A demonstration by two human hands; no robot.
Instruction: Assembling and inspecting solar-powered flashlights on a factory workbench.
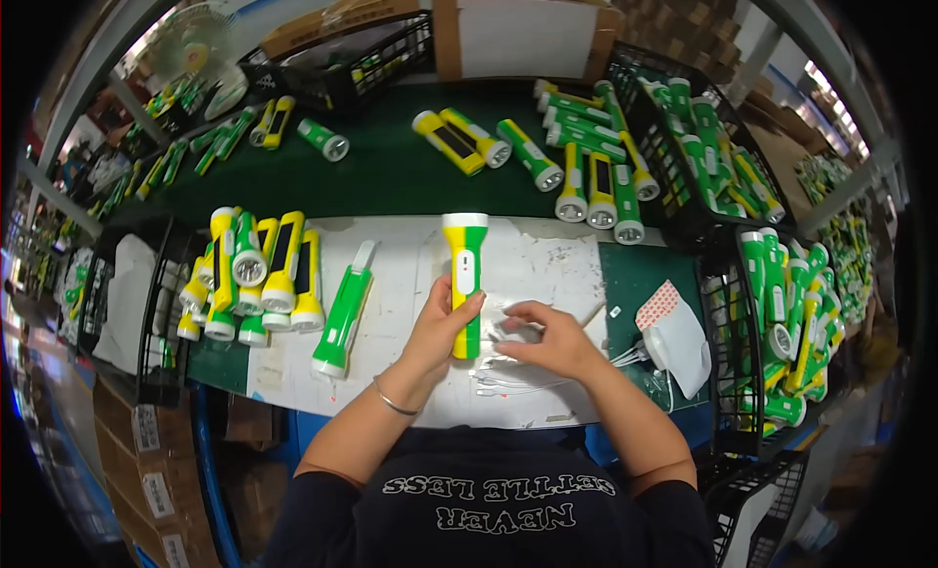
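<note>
My left hand (433, 326) is closed round the lower body of a yellow and green flashlight (466, 260). Its white head points away from me, and the switch side faces up. Just right of it, my right hand (559, 340) is held with thumb and fingers apart and curved; they look slightly blurred, and nothing plainly sits between them. Below that hand, thin white cables (518, 380) lie on the white work surface (410, 255). A green flashlight (342, 319) with a pale piece sticking out of its far end rests to the left.
A pile of flashlights (278, 265) is at the left, beside a black crate (161, 314). Several more flashlights (586, 143) lie on the green table (381, 177). Full black crates (728, 373) stand at the right, near a white charger-like device (674, 345).
</note>
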